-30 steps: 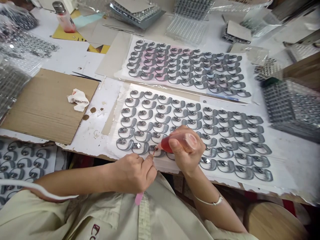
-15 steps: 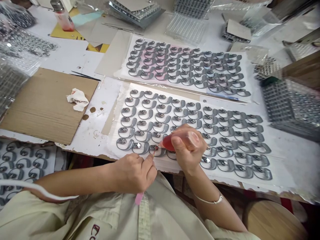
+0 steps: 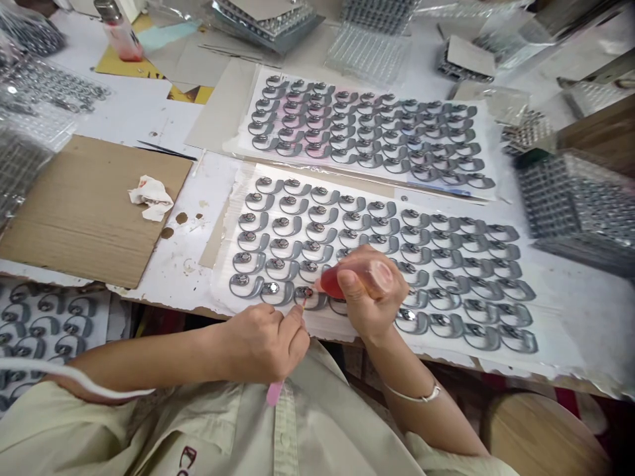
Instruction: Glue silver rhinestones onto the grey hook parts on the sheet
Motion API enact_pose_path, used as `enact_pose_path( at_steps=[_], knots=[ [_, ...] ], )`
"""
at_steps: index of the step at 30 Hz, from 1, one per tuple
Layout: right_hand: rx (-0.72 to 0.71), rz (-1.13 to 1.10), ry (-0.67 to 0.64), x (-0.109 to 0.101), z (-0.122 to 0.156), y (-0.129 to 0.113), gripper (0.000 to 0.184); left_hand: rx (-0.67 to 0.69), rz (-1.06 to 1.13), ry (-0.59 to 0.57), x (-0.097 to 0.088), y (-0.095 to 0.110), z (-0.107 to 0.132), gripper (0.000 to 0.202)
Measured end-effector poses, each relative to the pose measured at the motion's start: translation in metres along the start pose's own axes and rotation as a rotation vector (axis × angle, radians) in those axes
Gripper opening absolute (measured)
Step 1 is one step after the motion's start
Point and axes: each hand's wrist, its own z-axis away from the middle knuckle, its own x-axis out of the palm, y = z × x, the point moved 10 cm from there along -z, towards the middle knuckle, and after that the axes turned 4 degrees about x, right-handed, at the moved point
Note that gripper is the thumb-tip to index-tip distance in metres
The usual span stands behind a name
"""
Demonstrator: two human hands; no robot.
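Observation:
My left hand (image 3: 268, 344) is closed round a thin pink stick (image 3: 274, 393), whose tip touches a grey metal piece (image 3: 305, 295) in the front row of the near white sheet (image 3: 223, 281). My right hand (image 3: 370, 291) grips a small bottle of red liquid (image 3: 333, 282), its nozzle pointing left at that same piece. The sheet carries rows of several grey curved pieces with shiny round studs.
A second sheet of grey pieces (image 3: 367, 132) lies behind the near one. A brown cardboard sheet (image 3: 84, 211) with a crumpled tissue (image 3: 151, 197) lies on the left. Clear plastic trays (image 3: 575, 205) stand right and at the back; a red-liquid bottle (image 3: 116, 30) stands far left.
Both hands hold almost still over the same front-row piece; the view has shifted slightly.

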Motion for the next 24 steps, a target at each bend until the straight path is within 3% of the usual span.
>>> enact_pose_path(
  at_steps=[24],
  knots=[
    [-0.061,0.064,0.008,-0.0056,0.0032,-0.0078,0.008,0.025,0.041,-0.027,-0.0028,-0.0048,-0.0021,0.014]
  ],
)
